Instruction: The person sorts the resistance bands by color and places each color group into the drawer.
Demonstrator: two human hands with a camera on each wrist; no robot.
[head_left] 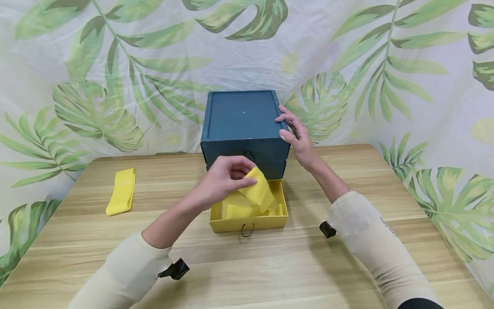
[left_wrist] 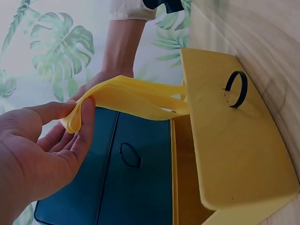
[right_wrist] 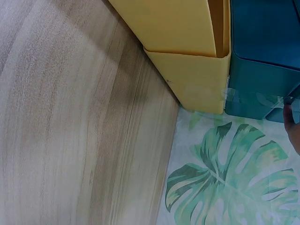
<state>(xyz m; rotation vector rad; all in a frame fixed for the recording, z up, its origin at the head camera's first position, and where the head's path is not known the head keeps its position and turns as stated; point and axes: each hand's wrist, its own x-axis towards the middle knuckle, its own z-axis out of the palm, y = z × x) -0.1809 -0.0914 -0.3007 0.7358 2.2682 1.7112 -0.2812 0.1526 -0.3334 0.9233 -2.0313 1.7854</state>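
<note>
My left hand (head_left: 227, 178) pinches one folded end of a wide, flat yellow stretch band (head_left: 259, 189) between thumb and fingers. In the left wrist view, the band (left_wrist: 136, 96) runs from my fingers down into the pulled-out yellow drawer (head_left: 247, 224); more yellow band (head_left: 241, 211) lies inside it. My right hand (head_left: 299, 139) rests on the right side of the dark blue drawer unit (head_left: 243, 116), its fingertips over the top edge. In the right wrist view only a small part of the right hand (right_wrist: 294, 131) shows.
A folded yellow band (head_left: 121, 191) lies on the left of the wooden table (head_left: 247, 266). The blue unit stands at the back, against a leaf-patterned cloth (head_left: 173, 86). A black loop pull (head_left: 248, 230) hangs on the yellow drawer's front.
</note>
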